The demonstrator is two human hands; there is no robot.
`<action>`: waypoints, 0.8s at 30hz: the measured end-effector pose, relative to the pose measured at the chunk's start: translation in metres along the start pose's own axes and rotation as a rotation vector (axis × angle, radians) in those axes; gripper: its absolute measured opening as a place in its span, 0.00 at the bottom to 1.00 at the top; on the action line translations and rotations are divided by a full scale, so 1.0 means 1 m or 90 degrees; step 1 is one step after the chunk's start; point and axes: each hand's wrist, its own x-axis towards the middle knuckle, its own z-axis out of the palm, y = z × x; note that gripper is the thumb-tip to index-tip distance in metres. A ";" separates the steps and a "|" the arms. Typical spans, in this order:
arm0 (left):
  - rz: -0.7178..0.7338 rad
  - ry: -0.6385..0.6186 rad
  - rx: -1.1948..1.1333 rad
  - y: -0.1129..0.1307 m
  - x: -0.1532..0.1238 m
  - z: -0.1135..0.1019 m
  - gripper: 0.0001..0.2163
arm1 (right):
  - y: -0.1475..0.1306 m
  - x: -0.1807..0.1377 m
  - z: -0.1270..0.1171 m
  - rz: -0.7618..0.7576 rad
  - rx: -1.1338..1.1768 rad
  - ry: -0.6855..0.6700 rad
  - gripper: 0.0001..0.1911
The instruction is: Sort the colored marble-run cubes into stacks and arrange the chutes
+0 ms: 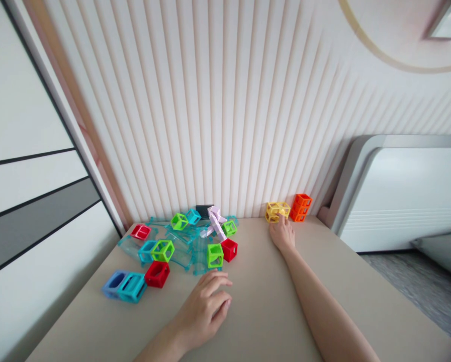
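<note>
My right hand reaches to the back of the table, its index finger stretched out against a group of joined yellow open-frame cubes. The hand does not wrap round them, though part of the contact is hidden. Just right of the yellow group stands an upright stack of orange cubes. My left hand hovers or rests low over the table's front middle, fingers loosely bent and apart, holding nothing. Nearest to it are a green cube and a red cube.
On the left lie clear teal track pieces, a lilac piece, red cubes, a light-blue cube and more green ones. A ribbed wall borders the table's back. A headboard is at right.
</note>
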 end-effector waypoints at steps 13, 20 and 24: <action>0.006 0.016 -0.010 0.002 0.002 -0.002 0.08 | -0.008 -0.005 -0.004 -0.117 -0.021 -0.057 0.09; -0.014 0.050 0.016 -0.006 0.000 -0.004 0.09 | -0.013 -0.021 -0.008 -0.214 -0.006 -0.098 0.09; -0.076 0.122 0.065 -0.026 -0.001 -0.007 0.12 | -0.017 -0.040 -0.014 -0.252 0.053 -0.100 0.08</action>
